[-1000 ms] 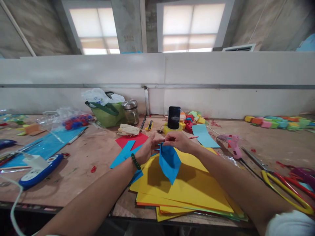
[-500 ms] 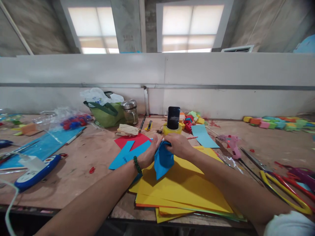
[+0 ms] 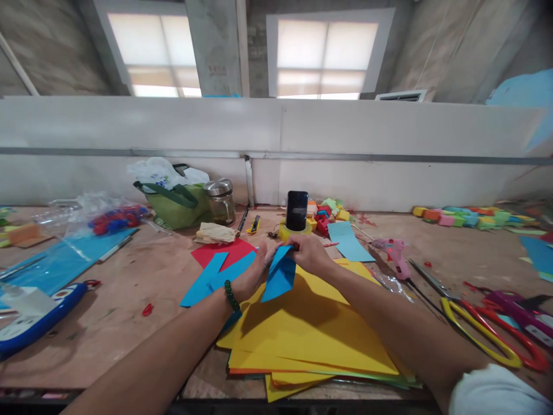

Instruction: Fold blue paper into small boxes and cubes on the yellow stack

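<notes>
A folded piece of blue paper (image 3: 280, 276) is held between my two hands, over a stack of yellow paper (image 3: 328, 328). My left hand (image 3: 257, 270), with a green bead bracelet at the wrist, grips the paper's upper left edge. At its top right corner, my right hand (image 3: 313, 253) is closed on the same paper, its fingertips partly hidden. Left of my left hand lie cut blue sheets (image 3: 213, 276) over a red sheet (image 3: 224, 252). Just beyond my hands a phone (image 3: 297, 210) stands upright in a yellow tape roll (image 3: 287, 231).
To the right lie scissors (image 3: 479, 331), a pink glue gun (image 3: 397, 256) and a light blue sheet (image 3: 349, 241). A green bag (image 3: 179, 204), a glass jar (image 3: 222, 204) and a yellow cutter (image 3: 254, 223) are at the back. On the left sits a blue-white power strip (image 3: 47, 317).
The blue paper has turned in my hands, and a folded crease with a slanted flap now faces me. My view has shifted slightly to the right.
</notes>
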A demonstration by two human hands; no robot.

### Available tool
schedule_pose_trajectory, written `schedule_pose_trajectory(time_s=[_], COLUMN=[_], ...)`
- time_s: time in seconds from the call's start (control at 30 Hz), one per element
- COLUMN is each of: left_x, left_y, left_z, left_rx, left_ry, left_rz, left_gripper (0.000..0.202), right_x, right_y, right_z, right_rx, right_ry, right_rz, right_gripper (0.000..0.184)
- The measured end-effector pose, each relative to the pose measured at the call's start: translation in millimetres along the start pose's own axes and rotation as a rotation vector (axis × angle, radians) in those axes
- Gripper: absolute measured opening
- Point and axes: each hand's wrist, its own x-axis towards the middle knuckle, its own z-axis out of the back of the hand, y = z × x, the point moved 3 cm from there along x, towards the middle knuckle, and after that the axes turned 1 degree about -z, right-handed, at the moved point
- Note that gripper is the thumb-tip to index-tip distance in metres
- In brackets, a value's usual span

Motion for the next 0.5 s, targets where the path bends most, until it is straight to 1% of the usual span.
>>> schedule_pose_trajectory(time_s=[0.13, 0.2, 0.27, 0.33, 0.4, 0.5], left_x=[1.1, 1.2, 1.7, 2.4, 2.7, 2.2], left_y=[-1.2, -4.7, -10.7, -17.1, -20.9, -21.9], left_z=[-4.3, -4.2, -2.1, 0.1, 1.0, 2.1], left_rx=[-0.137, -0.073, 0.088, 0.247, 0.375, 0.543], left_ry=[-0.011, -0.026, -0.066, -0.117, -0.151, -0.211], left_rz=[0.105, 0.108, 0.034, -0.078, -0.159, -0.213], left_gripper=[0.074, 0.069, 0.06, 0.05, 0.036, 0.014], right_x=[1.3, 0.5, -2.0, -6.2, -10.9, -15.6], right_y=[-2.6, -2.2, 1.4, 6.8, 12.1, 16.6], right_z=[-2.4, -3.2, -5.1, -8.1, -11.9, -16.9], right_rx=[-0.012, -0.03, -0.05, -0.065, -0.064, -0.045], right_ry=[-0.031, -0.047, -0.032, -0.01, 0.007, 0.014], right_rz=[-0.015, 0.017, 0.092, 0.165, 0.211, 0.261], right_gripper=[0.005, 0.004, 0.006, 0.011, 0.022, 0.042])
